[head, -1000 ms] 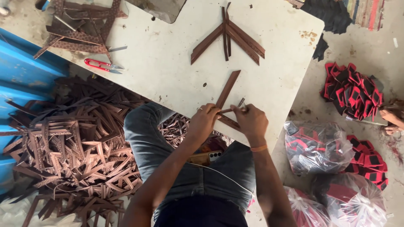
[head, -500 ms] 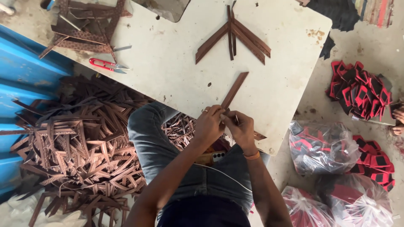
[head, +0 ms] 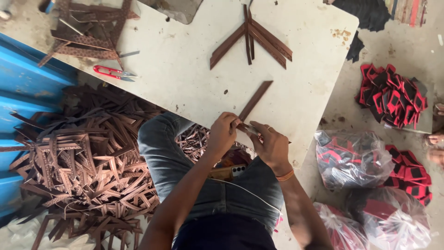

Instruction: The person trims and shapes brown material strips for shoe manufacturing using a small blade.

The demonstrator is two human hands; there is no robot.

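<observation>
Brown leather strips (head: pixel 252 39) lie on a stained off-white surface (head: pixel 185 78). The thread snips (head: pixel 113 72) are red. Red-and-black patches (head: pixel 393 95) sit heaped beside clear bags (head: pixel 354 155).

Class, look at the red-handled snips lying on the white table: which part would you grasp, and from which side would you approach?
Grasp the red-handled snips by the red looped handle, coming from above at its left end. They lie flat on the white table with the metal blades pointing right, so that end keeps fingers off the points. Bare table surrounds the handle.
</observation>
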